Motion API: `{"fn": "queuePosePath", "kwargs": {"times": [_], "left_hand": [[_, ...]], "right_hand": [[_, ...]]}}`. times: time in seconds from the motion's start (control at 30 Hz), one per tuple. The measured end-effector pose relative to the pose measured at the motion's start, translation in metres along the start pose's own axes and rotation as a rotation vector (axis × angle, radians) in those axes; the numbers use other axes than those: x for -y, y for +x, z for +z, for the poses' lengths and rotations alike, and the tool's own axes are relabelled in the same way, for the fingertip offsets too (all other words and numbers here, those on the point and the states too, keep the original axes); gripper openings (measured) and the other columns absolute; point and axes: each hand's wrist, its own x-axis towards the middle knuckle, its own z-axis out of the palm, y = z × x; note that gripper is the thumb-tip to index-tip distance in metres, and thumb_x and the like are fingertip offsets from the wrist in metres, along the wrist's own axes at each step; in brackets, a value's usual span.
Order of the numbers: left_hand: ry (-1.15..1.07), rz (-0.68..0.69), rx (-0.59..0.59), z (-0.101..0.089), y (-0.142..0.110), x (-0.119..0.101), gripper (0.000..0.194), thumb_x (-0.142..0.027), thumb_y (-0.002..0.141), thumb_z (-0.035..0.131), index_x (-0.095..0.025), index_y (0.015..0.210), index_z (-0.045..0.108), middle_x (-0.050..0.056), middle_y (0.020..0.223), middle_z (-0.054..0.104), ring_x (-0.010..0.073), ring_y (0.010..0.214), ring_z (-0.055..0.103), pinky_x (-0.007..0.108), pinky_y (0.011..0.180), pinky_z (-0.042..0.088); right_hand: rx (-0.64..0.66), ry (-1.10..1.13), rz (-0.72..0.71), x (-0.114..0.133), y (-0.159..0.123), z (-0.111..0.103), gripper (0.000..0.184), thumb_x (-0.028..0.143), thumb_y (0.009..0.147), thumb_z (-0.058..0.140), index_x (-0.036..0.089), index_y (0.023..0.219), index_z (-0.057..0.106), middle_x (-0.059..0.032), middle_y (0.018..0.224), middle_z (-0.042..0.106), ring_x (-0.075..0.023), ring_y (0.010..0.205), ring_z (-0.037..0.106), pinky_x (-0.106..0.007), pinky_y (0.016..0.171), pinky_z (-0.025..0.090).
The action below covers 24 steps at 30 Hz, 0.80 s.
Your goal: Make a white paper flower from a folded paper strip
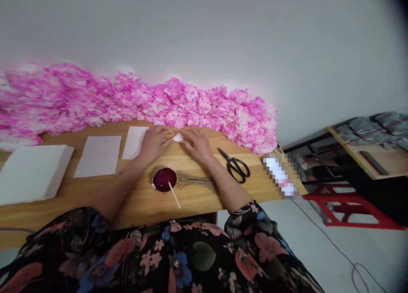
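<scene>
My left hand (pixel 153 142) and my right hand (pixel 198 144) meet over the wooden table (pixel 134 199), both pinching a small folded white paper piece (pixel 177 137) between them. The fingers of each hand are closed on the paper. Just in front of my hands stands a small bowl of dark red dye (pixel 164 179) with a light stick (pixel 174 193) resting in it. A bundle of thin wires (pixel 195 180) lies beside the bowl.
A long row of pink paper flowers (pixel 134 101) lines the wall at the table's back. White paper sheets (pixel 98 156) and a thicker stack (pixel 30 172) lie to the left. Black scissors (pixel 236 166) lie right of my right arm. A red stool (pixel 347 208) and a shelf stand on the right.
</scene>
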Motion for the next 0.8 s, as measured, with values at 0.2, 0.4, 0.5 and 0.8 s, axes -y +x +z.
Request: {"fn": "queuePosePath", "kwargs": {"times": [0.2, 0.4, 0.5, 0.8], "left_hand": [[0.157, 0.026, 0.122, -0.004, -0.003, 0.000, 0.021, -0.027, 0.092, 0.064, -0.022, 0.102, 0.082, 0.012, 0.101, 0.074, 0.0328, 0.101, 0.063, 0.045, 0.085, 0.046], [0.080, 0.065, 0.184, -0.004, -0.001, -0.005, 0.020, -0.026, 0.093, 0.062, -0.023, 0.097, 0.081, 0.011, 0.099, 0.073, 0.0321, 0.102, 0.063, 0.045, 0.087, 0.045], [0.059, 0.051, 0.178, -0.005, -0.001, -0.003, 0.018, -0.025, 0.091, 0.064, -0.024, 0.094, 0.082, 0.011, 0.099, 0.074, 0.0320, 0.102, 0.063, 0.046, 0.088, 0.044], [0.230, -0.064, 0.292, -0.022, 0.004, -0.007, 0.025, -0.028, 0.098, 0.057, -0.018, 0.100, 0.080, 0.013, 0.105, 0.077, 0.0348, 0.108, 0.064, 0.048, 0.092, 0.043]], "right_hand": [[0.100, -0.062, -0.070, 0.005, 0.007, 0.021, 0.048, 0.024, 0.098, 0.066, 0.020, 0.146, 0.063, -0.0130, 0.143, 0.067, -0.0301, 0.134, 0.055, -0.048, 0.116, 0.043], [0.116, -0.099, -0.024, 0.003, 0.006, 0.018, 0.029, 0.034, 0.101, 0.065, 0.024, 0.127, 0.075, -0.0109, 0.128, 0.076, -0.0292, 0.122, 0.062, -0.046, 0.108, 0.042], [0.124, -0.124, 0.006, 0.003, 0.006, 0.016, 0.024, 0.035, 0.103, 0.062, 0.024, 0.118, 0.077, -0.0103, 0.123, 0.077, -0.0279, 0.114, 0.065, -0.043, 0.102, 0.043], [0.124, -0.081, 0.095, -0.007, 0.004, 0.011, 0.021, 0.038, 0.103, 0.063, 0.022, 0.109, 0.076, -0.0079, 0.114, 0.078, -0.0246, 0.107, 0.067, -0.034, 0.090, 0.043]]}}
